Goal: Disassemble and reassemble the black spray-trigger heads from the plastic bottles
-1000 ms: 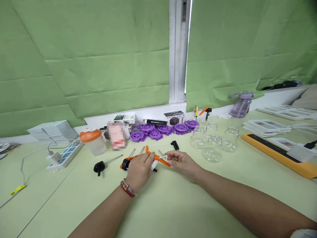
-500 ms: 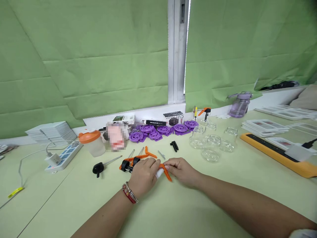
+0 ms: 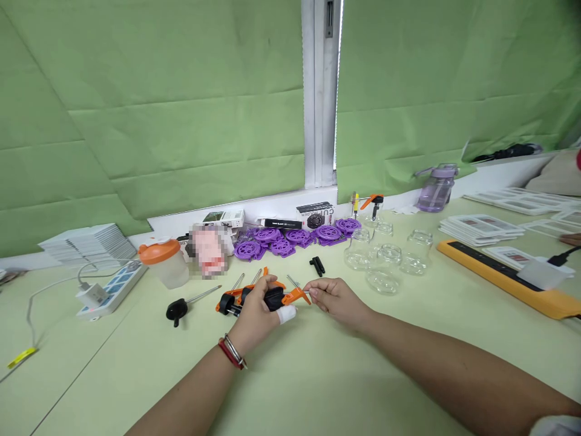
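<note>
My left hand (image 3: 258, 312), with a white wrap on the thumb, grips a black part (image 3: 273, 298) joined to an orange lever (image 3: 296, 295). At the lever's right end, my right hand (image 3: 336, 301) pinches a thin metal rod. Just left of my left hand lie more black and orange pieces (image 3: 226, 303) with metal rods. A thin metal pin (image 3: 293, 280) rests behind the lever. Two short black cylinders (image 3: 317, 266) lie beyond my right hand.
Purple discs (image 3: 285, 242) line the back, with clear glass jars (image 3: 390, 266) to their right. An orange-lidded cup (image 3: 167, 266) and a white power strip (image 3: 113, 293) stand left. A yellow-black power strip (image 3: 503, 278) lies right, near another person's hand (image 3: 571, 238).
My left hand has turned and opened up, so the black part and thumb wrap now show. The orange lever has tilted toward level. Another person's hand has appeared at the right edge.
</note>
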{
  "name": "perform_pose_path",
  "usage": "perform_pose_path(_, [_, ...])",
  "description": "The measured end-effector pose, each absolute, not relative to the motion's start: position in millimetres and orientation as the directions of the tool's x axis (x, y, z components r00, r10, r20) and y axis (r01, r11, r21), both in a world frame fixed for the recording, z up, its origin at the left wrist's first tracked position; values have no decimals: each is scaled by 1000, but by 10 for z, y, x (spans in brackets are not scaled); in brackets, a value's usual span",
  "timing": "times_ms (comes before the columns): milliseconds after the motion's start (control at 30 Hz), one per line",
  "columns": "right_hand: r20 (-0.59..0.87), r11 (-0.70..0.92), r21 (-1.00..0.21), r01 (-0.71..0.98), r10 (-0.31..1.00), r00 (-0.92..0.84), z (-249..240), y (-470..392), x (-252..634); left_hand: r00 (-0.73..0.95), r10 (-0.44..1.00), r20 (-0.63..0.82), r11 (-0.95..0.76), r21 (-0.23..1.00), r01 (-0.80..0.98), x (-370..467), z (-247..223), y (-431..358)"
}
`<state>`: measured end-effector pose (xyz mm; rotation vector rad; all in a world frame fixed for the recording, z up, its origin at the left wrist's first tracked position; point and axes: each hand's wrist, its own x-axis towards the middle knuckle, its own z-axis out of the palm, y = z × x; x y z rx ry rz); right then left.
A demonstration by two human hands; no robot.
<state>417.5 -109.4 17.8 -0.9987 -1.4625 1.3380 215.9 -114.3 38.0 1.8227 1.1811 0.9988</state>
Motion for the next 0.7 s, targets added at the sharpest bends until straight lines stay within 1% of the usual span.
perform_pose_path(67, [94, 100, -995, 10, 961, -261, 181, -1080, 4187, 324, 938, 125, -217, 939, 266, 2164, 398, -1136])
perform_pose_path(133, [118, 132, -990, 39, 959, -257, 185, -1075, 4197, 356, 931, 83, -170, 961, 219, 2167, 412, -1138])
perform_pose_path(267, [286, 316, -946, 66, 916, -282, 196, -1075, 4210, 393, 918, 55, -121, 982, 146, 2170, 410, -1149])
perform_pose_path(333, [342, 386, -918, 90, 886, -312, 201, -1076, 4215, 408, 911, 53, -119, 983, 137, 2172, 405, -1153])
perform_pose_path(467, [354, 438, -882, 172, 859, -370, 230, -1091, 4229, 418, 904, 95, -196, 959, 205, 2176, 412, -1166])
perform_pose_path(633, [383, 491, -832, 258, 845, -373, 279, -1133, 4236, 455, 880, 137, -317, 882, 348, 2186, 421, -1192])
perform_pose_path(700, [382, 495, -824, 276, 845, -374, 274, -1150, 4230, 470, 871, 144, -343, 863, 371, 2192, 418, -1198])
